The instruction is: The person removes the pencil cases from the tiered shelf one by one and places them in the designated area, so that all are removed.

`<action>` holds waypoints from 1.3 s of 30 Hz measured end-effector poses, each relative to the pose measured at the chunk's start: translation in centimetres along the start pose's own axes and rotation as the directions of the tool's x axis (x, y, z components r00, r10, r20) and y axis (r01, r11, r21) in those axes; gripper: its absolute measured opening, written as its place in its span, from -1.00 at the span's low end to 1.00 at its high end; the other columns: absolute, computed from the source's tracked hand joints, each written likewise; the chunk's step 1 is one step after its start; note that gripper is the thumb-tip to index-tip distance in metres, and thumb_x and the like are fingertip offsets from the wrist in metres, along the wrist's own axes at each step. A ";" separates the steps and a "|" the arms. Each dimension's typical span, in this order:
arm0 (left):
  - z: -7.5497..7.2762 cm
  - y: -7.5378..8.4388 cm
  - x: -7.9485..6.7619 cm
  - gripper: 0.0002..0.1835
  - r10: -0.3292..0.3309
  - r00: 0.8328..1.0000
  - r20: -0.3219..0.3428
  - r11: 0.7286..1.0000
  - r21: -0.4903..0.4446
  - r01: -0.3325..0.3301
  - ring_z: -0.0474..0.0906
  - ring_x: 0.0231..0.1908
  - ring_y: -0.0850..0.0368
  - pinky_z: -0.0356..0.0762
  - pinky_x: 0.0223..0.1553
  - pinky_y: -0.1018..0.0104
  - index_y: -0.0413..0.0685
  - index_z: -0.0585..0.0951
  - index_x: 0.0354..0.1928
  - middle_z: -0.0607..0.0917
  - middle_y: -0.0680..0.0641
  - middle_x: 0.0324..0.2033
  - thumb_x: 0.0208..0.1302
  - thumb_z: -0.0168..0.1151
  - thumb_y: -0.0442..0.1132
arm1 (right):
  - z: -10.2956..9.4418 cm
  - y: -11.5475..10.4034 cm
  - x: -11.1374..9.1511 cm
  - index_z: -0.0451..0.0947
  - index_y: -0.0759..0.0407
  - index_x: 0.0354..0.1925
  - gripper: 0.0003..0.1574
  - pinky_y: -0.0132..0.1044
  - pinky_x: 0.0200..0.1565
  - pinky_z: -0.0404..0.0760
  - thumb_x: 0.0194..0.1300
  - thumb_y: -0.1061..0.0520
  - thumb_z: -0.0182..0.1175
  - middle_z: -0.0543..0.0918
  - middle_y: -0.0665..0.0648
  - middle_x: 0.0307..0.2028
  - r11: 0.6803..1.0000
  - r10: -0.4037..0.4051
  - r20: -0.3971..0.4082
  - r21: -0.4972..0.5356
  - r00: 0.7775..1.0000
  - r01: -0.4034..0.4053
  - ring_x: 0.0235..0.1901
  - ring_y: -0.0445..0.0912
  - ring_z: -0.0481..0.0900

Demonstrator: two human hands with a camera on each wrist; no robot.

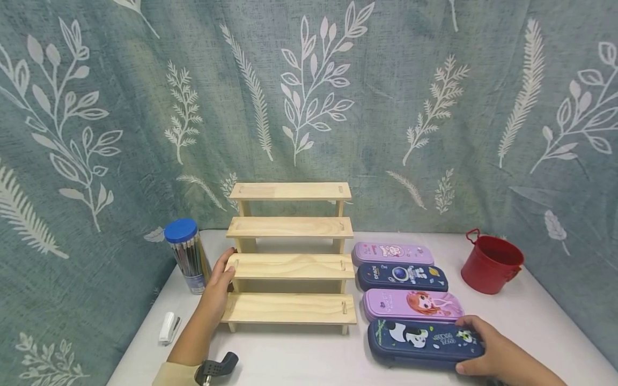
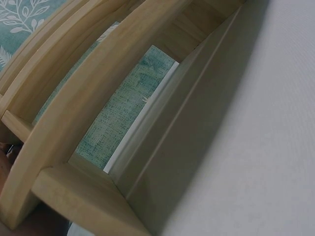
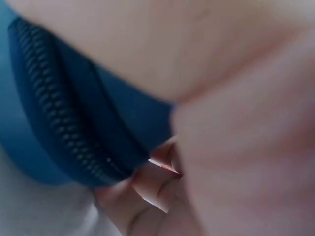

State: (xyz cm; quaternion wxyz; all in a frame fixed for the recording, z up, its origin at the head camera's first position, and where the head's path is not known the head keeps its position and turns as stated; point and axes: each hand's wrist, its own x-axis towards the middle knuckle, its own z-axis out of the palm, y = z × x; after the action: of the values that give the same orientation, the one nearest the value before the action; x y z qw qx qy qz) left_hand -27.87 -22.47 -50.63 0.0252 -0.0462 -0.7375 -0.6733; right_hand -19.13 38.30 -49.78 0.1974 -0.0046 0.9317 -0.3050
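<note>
A four-tier wooden step shelf (image 1: 289, 308) stands at the middle of the table. My left hand (image 1: 219, 284) holds its left side at the second tier from the bottom; the left wrist view shows the wooden tiers (image 2: 93, 83) from close by. At the right, my right hand (image 1: 487, 348) grips the right end of a dark blue panda pencil case (image 1: 415, 346), thumb on the near side and fingers on the far side. In the right wrist view the case's zipper (image 3: 59, 118) is beside my fingers. Whether the case touches the table is unclear.
Behind the panda case lie a pink girl-print case (image 1: 396, 304), a navy space case (image 1: 386, 276) and a lilac case (image 1: 415, 253). A red bucket (image 1: 487, 273) stands far right. To the left are a blue-lidded pencil tub (image 1: 188, 257) and a white stapler (image 1: 168, 328).
</note>
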 end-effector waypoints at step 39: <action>1.0 2.7 -2.0 -0.42 0.115 0.970 -0.214 0.907 0.421 -0.014 0.30 0.45 -0.31 0.35 0.42 -0.31 0.03 0.23 0.60 0.24 -0.25 0.50 0.62 -0.08 -0.15 | -1.4 -3.9 -1.1 0.39 0.39 0.34 -0.19 0.23 0.08 0.70 0.52 -0.23 0.22 0.57 0.45 0.20 0.996 -0.077 -0.448 -0.005 0.891 0.084 0.13 0.30 0.60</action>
State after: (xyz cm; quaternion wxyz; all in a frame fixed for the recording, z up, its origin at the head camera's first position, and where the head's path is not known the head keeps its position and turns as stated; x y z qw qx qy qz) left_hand -25.60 -21.26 -48.22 0.1434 0.0152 -0.8540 -0.4999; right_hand -19.13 36.10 -46.13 -0.0352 0.0286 0.9489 -0.3122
